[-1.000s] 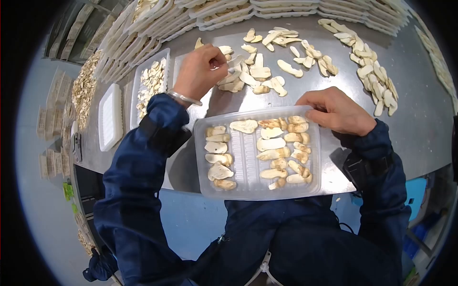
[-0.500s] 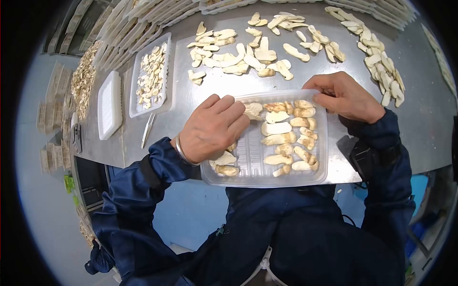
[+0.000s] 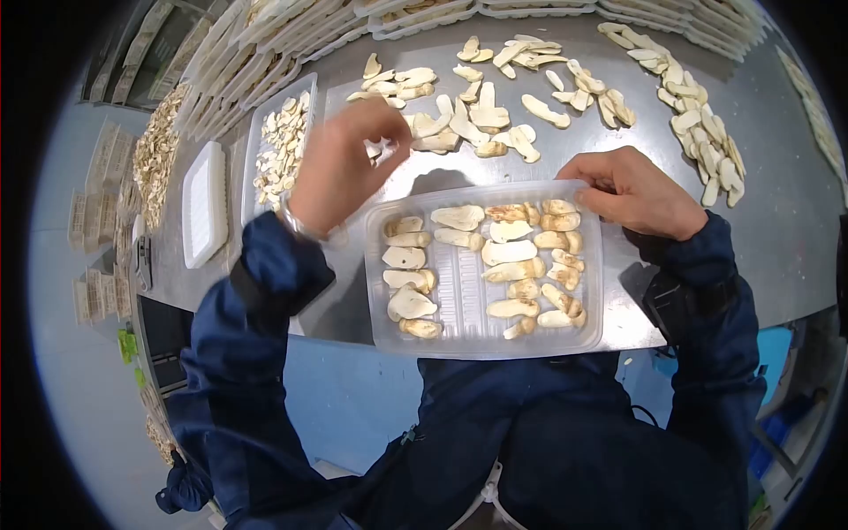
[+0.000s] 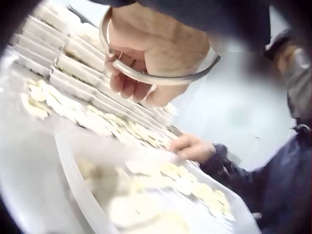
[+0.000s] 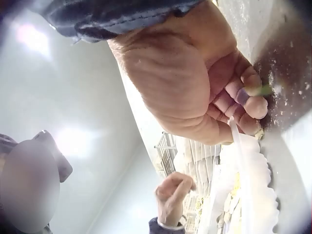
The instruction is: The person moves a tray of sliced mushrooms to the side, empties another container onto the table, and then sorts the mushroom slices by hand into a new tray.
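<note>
A clear plastic tray [image 3: 453, 291] sits at the table's front edge, tilted a little. Mushroom slices [image 3: 512, 252] lie in columns on its left and right sides, with two more at the top of the middle. My right hand [image 3: 632, 194] pinches the tray's upper right corner; the right wrist view shows the rim [image 5: 236, 141] between thumb and fingers. Blurred, my left hand [image 3: 349, 163] hovers above the table, left of the tray and beside the loose mushroom slices [image 3: 486, 115]. Its fingers [image 4: 127, 87] curve loosely in the left wrist view, with nothing visible in them.
Further right runs a long row of mushroom slices [image 3: 698, 124]. On the left stand a tray of small pieces [image 3: 284, 132] and an upturned white tray [image 3: 205, 203]. Stacked filled trays [image 3: 424, 22] line the back. A heap of pieces [image 3: 157, 159] lies far left.
From the loose slices my left hand came to the tray, then moved back up and left. The tray's middle now has a second slice under the first. My right hand stays at the corner.
</note>
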`<state>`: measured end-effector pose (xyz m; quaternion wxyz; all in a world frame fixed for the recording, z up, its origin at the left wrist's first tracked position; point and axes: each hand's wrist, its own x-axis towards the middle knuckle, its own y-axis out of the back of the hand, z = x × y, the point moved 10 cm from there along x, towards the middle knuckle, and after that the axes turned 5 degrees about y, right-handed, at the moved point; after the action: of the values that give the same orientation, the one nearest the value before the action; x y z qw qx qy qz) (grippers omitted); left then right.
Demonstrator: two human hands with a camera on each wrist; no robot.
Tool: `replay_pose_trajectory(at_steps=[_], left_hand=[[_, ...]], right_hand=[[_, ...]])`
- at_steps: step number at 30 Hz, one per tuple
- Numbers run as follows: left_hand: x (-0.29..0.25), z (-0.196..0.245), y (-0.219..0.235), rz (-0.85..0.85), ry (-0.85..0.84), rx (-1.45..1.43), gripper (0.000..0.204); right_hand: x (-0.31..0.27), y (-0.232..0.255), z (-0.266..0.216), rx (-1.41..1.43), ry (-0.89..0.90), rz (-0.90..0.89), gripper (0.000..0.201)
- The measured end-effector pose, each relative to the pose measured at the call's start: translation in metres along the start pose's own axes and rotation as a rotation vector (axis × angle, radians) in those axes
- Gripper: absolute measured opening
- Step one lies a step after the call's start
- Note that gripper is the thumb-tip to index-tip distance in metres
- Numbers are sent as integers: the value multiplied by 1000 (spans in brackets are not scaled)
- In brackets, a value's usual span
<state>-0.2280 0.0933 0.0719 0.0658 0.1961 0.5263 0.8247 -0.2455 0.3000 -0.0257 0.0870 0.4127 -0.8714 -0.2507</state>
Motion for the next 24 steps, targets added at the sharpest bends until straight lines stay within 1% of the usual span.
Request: replay_pose_trajectory(at_steps=[1, 2, 3, 5, 6, 8, 9, 11, 14, 17, 20, 23, 24], left_hand=[[2, 1, 1, 2, -40, 14, 9], [37, -40, 8, 84, 58, 133, 11], [50, -62, -2, 41, 24, 161, 15], [65, -94, -30, -123, 158, -4, 21], [69, -90, -33, -110, 106, 69, 21], [74, -84, -41, -88, 4, 209, 21], [74, -82, -44, -88, -17, 249, 20], [74, -82, -46, -80, -54, 335, 19], [80, -94, -56, -225, 108, 250, 19], [83, -103, -62, -325, 200, 193, 21], [83, -100, -64, -309, 167, 185, 22], [82, -90, -63, -213, 59, 312, 22], [81, -88, -63, -210, 58, 322, 20]], right_hand=[[0, 0, 0, 3, 3, 2, 28], [0, 0, -1, 5, 7, 5, 28], [0, 0, -1, 7, 18, 6, 28], [0, 1, -1, 14, 35, 11, 29], [-1, 1, -3, 31, 25, 1, 29], [-1, 2, -5, 25, 64, 9, 29], [-1, 2, -6, 21, 85, 8, 29], [0, 0, -3, -1, 67, -22, 27], [1, -1, -2, 2, 42, -42, 27], [0, 1, -5, 2, 25, -25, 28], [0, 2, -5, 1, 26, -11, 29], [0, 2, -6, -7, 27, -9, 29], [0, 2, -6, -10, 26, -9, 29]])
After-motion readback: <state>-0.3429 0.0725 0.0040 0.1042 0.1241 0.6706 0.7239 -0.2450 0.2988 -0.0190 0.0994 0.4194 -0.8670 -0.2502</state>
